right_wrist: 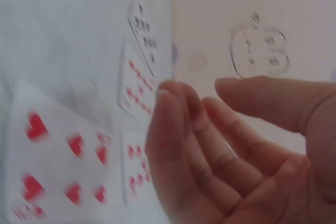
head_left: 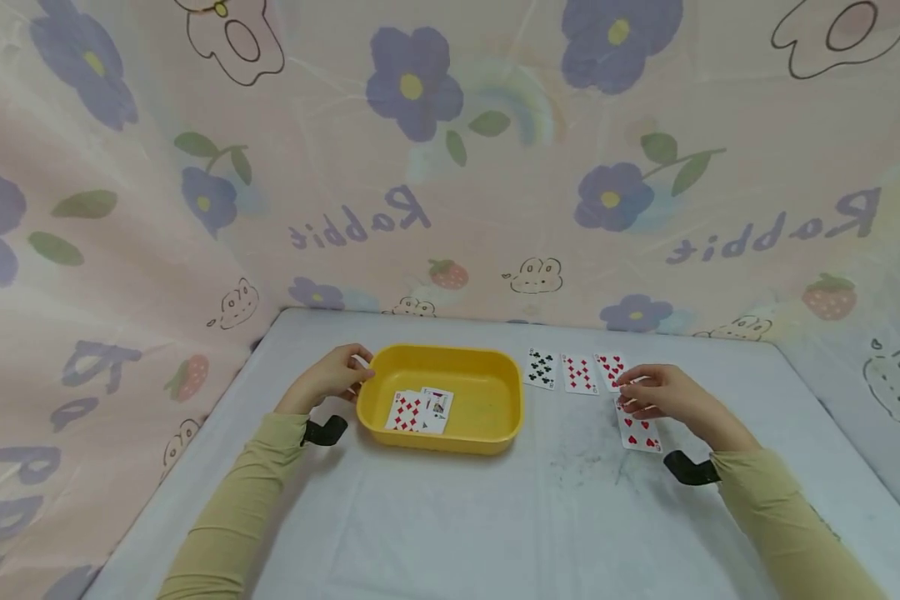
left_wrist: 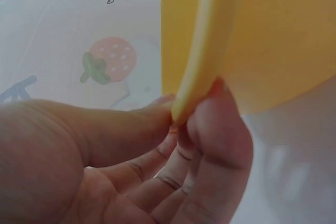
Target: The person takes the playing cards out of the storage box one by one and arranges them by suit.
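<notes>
My left hand [head_left: 337, 372] pinches the left rim of a yellow tray [head_left: 440, 446]; in the left wrist view the thumb and fingers [left_wrist: 220, 135] close on that rim. Inside the tray lie a diamonds playing card [head_left: 405, 410] and a face card [head_left: 437, 408], partly overlapping. My right hand [head_left: 663, 393] hovers over a six of hearts [right_wrist: 71, 156], its thumb and bent fingers apart with nothing between them. Past it, a clubs card [head_left: 541, 369], a diamonds card [head_left: 580, 374] and another hearts card [head_left: 610, 367] form a row, the last partly hidden by the fingers.
A white cloth covers the table [head_left: 450, 525], with faint dark smudges near the cards. Printed fabric [head_left: 495, 167] with flowers and rabbits hangs behind and at both sides. A black strap piece [head_left: 692, 468] sticks out from the right wrist, another [head_left: 325, 431] from the left.
</notes>
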Available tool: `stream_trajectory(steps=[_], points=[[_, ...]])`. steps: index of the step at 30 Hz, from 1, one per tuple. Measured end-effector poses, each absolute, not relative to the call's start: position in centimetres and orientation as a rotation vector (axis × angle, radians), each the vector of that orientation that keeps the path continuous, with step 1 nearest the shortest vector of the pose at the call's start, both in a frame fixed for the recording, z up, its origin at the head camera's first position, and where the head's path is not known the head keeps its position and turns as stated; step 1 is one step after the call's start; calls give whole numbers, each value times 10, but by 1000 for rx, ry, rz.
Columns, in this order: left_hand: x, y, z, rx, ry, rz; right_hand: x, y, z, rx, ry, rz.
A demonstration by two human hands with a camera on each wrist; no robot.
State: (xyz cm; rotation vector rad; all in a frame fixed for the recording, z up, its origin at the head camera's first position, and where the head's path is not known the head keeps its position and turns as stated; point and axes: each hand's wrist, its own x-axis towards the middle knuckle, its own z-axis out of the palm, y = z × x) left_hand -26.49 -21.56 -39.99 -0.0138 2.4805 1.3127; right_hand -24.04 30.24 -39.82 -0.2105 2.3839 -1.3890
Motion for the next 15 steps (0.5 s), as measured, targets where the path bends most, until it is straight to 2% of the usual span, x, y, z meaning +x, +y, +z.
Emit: stream_trajectory(steps=[8,15], points=[[-264,-214,-397,-7,2475,1308,-224,296,-424,-177,2266,-1352],[-265,-216,-398,-4,2470,1310,-222,305,-429,-134,2268,-1355]])
